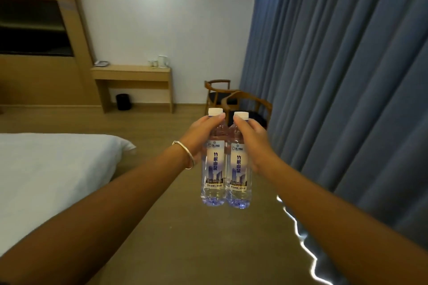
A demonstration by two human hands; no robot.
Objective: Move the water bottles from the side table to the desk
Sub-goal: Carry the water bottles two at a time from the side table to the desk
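Two clear water bottles with white caps and blue-and-white labels hang upright side by side in mid-air, touching. My left hand (pixel 201 136) grips the left bottle (pixel 214 169) by its neck and shoulder; a silver bangle is on that wrist. My right hand (pixel 251 143) grips the right bottle (pixel 239 171) the same way. Both arms reach forward over the wooden floor. The wooden desk (pixel 132 73) stands against the far white wall, well beyond the bottles.
A white bed (pixel 51 169) fills the left. Blue curtains (pixel 347 76) run along the right. Two wooden chairs (pixel 234 102) stand right of the desk. On the desk are a kettle (pixel 162 61), cups and a phone (pixel 101 63); a black bin (pixel 124 102) sits beneath.
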